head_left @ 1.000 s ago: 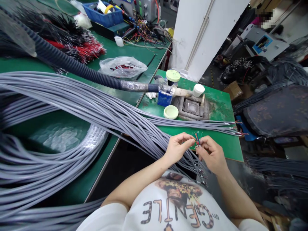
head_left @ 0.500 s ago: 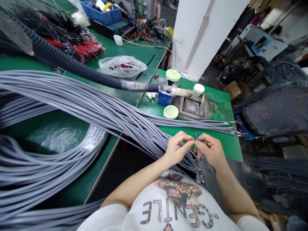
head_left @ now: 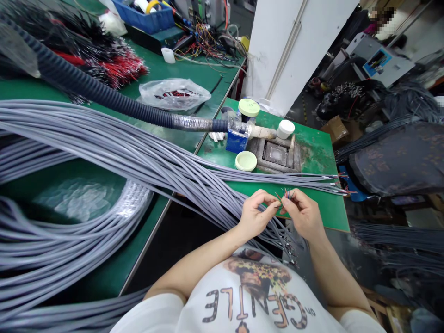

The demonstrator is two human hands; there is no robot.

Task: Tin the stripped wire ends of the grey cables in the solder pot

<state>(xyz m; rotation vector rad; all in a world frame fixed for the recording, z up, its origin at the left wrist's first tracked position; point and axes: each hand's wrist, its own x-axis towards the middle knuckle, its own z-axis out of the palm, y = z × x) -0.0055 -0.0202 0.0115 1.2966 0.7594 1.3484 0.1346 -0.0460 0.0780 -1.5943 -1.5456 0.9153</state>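
We see two bare hands working close in front of the metal pot (head_left: 276, 155), which sits on the green surface (head_left: 321, 206). The left hand (head_left: 255, 215) and the right hand (head_left: 304, 215) are near each other, and both are on the side of the pot toward the person. Between them, the thin coloured wires (head_left: 286, 193) stand up in a small fan. They seem to come from the end of one grey cable, but the hands hide this point.

The fingers (head_left: 272, 198) of both hands are pinched together on these thin wires, so the two hands are nearly touching. Exactly how many wires each hand holds, we cannot tell.

The large bundle of grey cables (head_left: 104, 138) lies to the left of the pot and hangs over the edge of the surface. Other cable ends (head_left: 335, 182) lie in a row just beyond the hands.

We judge that the thin wires are the weak part here. A strong pull or a sharp bend could break or kink them. The weight of the hanging bundle could drag the cable from the fingers. Loose wires could also catch on the nearby cable ends and become tangled.
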